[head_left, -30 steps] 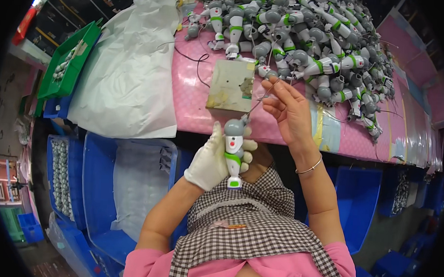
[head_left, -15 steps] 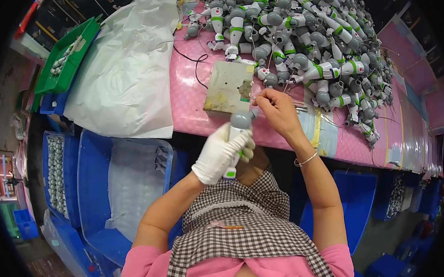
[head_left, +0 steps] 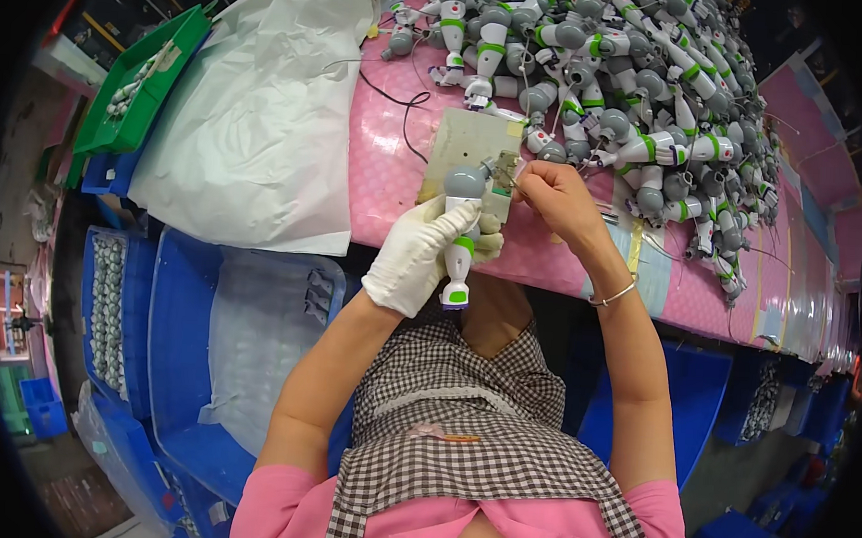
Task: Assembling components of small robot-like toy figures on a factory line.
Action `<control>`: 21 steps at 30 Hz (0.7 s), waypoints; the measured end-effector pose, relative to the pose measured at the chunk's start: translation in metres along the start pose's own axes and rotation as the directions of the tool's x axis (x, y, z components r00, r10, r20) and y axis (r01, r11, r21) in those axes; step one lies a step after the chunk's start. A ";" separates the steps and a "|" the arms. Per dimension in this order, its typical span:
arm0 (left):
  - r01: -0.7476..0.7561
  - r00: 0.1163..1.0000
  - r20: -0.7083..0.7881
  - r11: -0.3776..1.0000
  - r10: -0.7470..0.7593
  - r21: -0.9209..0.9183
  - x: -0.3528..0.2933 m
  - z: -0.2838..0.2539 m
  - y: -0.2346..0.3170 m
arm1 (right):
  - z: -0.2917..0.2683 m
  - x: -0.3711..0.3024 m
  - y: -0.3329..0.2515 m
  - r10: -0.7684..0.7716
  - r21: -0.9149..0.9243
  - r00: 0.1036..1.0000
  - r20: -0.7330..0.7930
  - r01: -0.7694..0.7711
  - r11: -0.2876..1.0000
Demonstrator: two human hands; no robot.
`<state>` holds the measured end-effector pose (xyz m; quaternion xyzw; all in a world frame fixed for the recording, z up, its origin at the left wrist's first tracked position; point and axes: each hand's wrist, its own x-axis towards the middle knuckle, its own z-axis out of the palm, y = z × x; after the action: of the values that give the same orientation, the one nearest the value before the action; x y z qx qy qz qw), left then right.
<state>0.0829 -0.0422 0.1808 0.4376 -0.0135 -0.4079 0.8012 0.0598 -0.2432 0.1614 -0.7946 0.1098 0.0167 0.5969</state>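
Observation:
My left hand point(head_left: 417, 254), in a white glove, is closed round a toy limb point(head_left: 458, 261) of white and green plastic with a grey ball joint. The ball end points away from me and lies over the near part of a flat metal box point(head_left: 456, 140). My bare right hand point(head_left: 559, 200) is in a pinch beside a small metal fitting on the right side of that box. Whatever sits between its fingertips is too small to make out. The joint's narrow tip lies next to this fitting.
A big heap of similar toy limbs point(head_left: 641, 95) with loose strings covers the far right of the pink table point(head_left: 381, 195). White sheeting point(head_left: 255, 117) and a green tray point(head_left: 136, 93) are at left. Below the table edge stand blue bins point(head_left: 182, 354). A black cable point(head_left: 400, 102) runs to the box.
My left hand has carried the toy limb forward, so its ball end is now over the metal box by the fitting. My right hand stays pinched near the fitting. The view has shifted slightly.

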 end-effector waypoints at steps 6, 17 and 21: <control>-0.034 0.998 0.049 0.999 0.034 -0.005 0.002 -0.002 -0.001 | 0.002 0.003 0.009 0.012 0.092 1.000 -0.022 -0.009 0.996; 0.118 0.986 0.159 0.852 -0.041 -0.510 -0.011 -0.016 -0.004 | 0.014 -0.019 -0.023 0.043 0.385 0.953 -0.299 0.079 0.919; 0.095 0.982 0.190 0.815 0.018 -0.571 -0.020 -0.026 0.003 | 0.018 -0.023 -0.016 -0.014 0.376 0.952 -0.304 0.134 0.917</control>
<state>0.0819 -0.0099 0.1737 0.1341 0.0448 -0.4482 0.8827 0.0429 -0.2183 0.1752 -0.6561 0.1683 -0.1474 0.7207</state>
